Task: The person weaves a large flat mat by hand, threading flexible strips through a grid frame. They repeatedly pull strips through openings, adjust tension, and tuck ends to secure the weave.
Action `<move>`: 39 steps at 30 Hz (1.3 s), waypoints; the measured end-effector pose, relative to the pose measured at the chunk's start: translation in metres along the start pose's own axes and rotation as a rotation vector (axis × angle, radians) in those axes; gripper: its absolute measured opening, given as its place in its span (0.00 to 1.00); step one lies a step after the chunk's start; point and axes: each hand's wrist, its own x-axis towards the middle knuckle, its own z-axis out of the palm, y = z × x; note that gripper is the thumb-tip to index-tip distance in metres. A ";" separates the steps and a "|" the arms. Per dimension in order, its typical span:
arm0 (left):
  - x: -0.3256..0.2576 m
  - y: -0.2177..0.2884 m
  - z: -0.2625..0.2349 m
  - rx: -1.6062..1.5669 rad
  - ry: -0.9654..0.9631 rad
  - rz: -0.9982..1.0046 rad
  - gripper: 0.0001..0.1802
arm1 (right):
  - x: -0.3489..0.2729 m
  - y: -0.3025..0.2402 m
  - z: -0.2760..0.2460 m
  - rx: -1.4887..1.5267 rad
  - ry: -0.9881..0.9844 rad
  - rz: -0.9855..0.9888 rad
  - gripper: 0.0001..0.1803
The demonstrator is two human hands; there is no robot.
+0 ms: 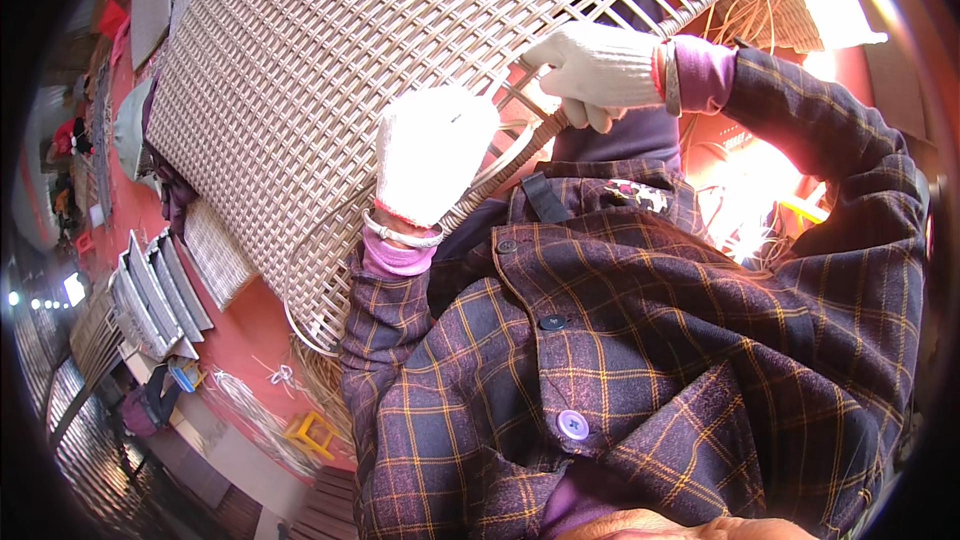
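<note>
A large woven wicker panel (300, 90) in grey-beige strands slants across the upper left, close against my body. My left hand (432, 155), in a white knit glove, rests closed at its near edge; the fingertips are hidden beneath it. Just right of that hand, a pale flat wicker strand (517, 152) bends along the rim. My right hand (597, 70), also gloved, lies over the same edge with its fingers curled. Whatever it grips is hidden. Between the hands, the weave opens into a gap with crossing bars, and more open bars show beyond my right hand.
Loose strands (762, 10) stick out at the panel's upper right. On the red floor at left are stacked grey frames (158, 290), a bundle of pale strands (250, 410) and a small yellow stool (312, 434). A pale green cloth item (132, 130) sits by the panel's left edge.
</note>
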 end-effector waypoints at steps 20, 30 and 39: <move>0.027 0.011 0.003 0.118 0.049 -0.068 0.14 | -0.013 0.006 -0.013 -0.368 0.690 -0.568 0.11; 0.065 0.010 0.012 -0.403 0.062 -0.167 0.15 | -0.058 0.007 -0.028 -0.002 0.622 -0.249 0.17; 0.050 -0.006 0.021 -0.001 0.062 0.148 0.22 | -0.017 0.051 -0.021 -0.584 0.551 -0.491 0.13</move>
